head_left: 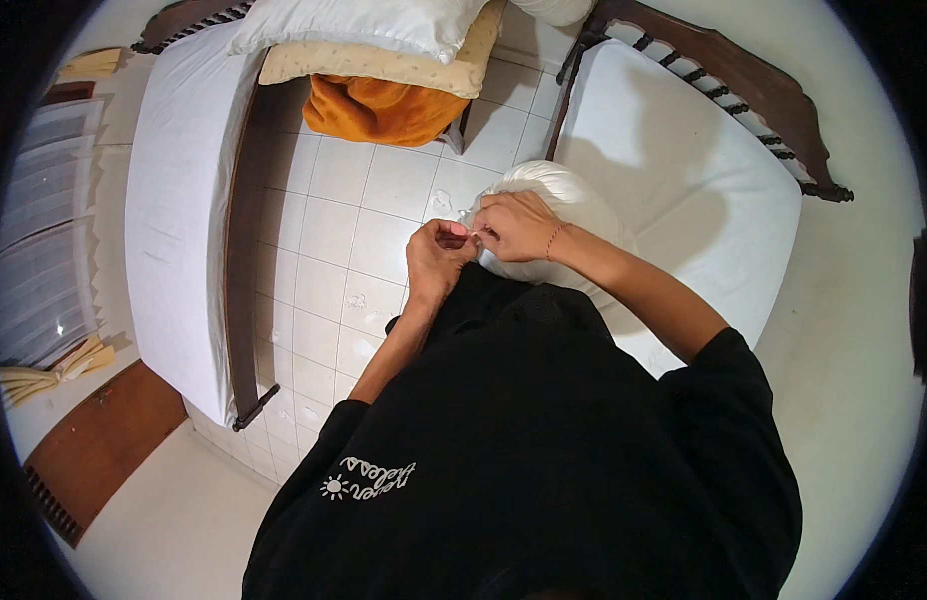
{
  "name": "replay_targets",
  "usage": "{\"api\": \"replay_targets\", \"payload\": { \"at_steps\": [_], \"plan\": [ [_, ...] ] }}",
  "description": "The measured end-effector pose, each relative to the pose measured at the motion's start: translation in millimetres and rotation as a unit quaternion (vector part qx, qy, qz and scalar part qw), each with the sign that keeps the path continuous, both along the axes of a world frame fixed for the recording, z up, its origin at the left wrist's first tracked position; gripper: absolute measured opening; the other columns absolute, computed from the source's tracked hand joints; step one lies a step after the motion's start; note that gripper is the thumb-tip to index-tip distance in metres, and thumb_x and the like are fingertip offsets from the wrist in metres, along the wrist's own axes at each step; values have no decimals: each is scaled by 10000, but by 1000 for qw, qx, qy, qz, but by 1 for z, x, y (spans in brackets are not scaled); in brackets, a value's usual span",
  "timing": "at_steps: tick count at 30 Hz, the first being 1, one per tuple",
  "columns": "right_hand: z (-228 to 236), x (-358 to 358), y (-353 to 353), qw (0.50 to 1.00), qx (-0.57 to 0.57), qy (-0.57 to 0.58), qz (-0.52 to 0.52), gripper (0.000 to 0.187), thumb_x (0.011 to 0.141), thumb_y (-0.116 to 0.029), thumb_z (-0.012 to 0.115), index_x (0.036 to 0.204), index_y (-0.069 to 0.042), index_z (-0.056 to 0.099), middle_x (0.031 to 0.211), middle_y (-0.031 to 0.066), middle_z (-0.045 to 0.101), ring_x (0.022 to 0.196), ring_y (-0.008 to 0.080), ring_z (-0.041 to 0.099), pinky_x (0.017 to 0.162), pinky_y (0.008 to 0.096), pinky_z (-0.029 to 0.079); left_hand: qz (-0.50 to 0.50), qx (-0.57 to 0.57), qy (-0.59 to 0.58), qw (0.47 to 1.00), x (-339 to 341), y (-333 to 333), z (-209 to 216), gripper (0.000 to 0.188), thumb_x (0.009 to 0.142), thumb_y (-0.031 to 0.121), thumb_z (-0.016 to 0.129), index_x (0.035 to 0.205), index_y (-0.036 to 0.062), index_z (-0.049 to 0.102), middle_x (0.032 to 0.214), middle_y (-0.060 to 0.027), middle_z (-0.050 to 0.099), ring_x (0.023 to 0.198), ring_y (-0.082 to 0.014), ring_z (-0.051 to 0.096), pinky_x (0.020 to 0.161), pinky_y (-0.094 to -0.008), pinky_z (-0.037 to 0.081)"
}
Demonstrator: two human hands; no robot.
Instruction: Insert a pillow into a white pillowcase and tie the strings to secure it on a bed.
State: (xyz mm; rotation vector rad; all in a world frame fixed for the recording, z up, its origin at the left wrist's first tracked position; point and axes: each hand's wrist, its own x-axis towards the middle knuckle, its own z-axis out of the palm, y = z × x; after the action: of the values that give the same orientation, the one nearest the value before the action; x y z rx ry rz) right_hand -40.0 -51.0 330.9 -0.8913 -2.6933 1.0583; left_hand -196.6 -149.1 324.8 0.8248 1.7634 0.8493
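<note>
A plump white bolster (pixel 553 182) with gathered, shiny cloth leans by the near edge of the right-hand bed, close to my body. My right hand (pixel 520 226), a thin red bracelet at its wrist, lies over the gathered end with its fingers pinched. Just left of it, my left hand (pixel 440 262) is closed, thumb and fingers pinching the same end of the cloth. The fingertips of both hands nearly meet there. Exactly which bit of cloth or cord each one grips is too small to make out.
A bed with a white sheet (pixel 693 190) and dark wooden headboard stands right. Another white-sheeted bed (pixel 178 220) is at left. At the back, pillows (pixel 368 65) rest above an orange blanket (pixel 383 112). Whitish scraps (pixel 355 300) lie on the tiled floor (pixel 328 235).
</note>
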Motion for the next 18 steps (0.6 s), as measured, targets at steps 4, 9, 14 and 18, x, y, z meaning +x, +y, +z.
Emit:
{"api": "replay_targets", "payload": {
  "at_steps": [4, 9, 14, 18],
  "plan": [
    [-4, 6, -1, 998, -45, 19, -38, 147, 775, -153, 618, 836, -69, 723, 909, 163, 710, 873, 346, 666, 723, 440, 506, -26, 20, 43, 999, 2, 7, 5, 184, 798, 7, 757, 915, -36, 622, 830, -97, 692, 772, -147, 668, 707, -273, 547],
    [-10, 8, 10, 953, -277, -24, -122, 184, 859, -169, 646, 928, -16, 721, 812, 127, 700, 763, 215, 653, 698, 354, 497, -16, 77, 4, 997, 8, 11, 3, 130, 799, -44, 727, 908, -48, 657, 894, -113, 697, 798, -168, 696, 712, -283, 565],
    [-22, 9, 22, 935, -329, -16, -130, 171, 869, -130, 647, 938, 0, 732, 805, 87, 710, 731, 142, 621, 678, 313, 498, -79, 199, 32, 976, 11, 8, -1, 137, 834, -61, 706, 968, -67, 680, 923, -113, 689, 933, -198, 680, 834, -302, 592],
    [-28, 10, 23, 907, -387, -10, -164, 142, 865, -95, 661, 897, 22, 735, 797, 45, 709, 714, 115, 608, 659, 290, 497, -77, 177, 36, 981, 21, 10, 17, 116, 829, -71, 698, 943, -56, 691, 938, -130, 684, 945, -212, 691, 770, -303, 594]
  ]
}}
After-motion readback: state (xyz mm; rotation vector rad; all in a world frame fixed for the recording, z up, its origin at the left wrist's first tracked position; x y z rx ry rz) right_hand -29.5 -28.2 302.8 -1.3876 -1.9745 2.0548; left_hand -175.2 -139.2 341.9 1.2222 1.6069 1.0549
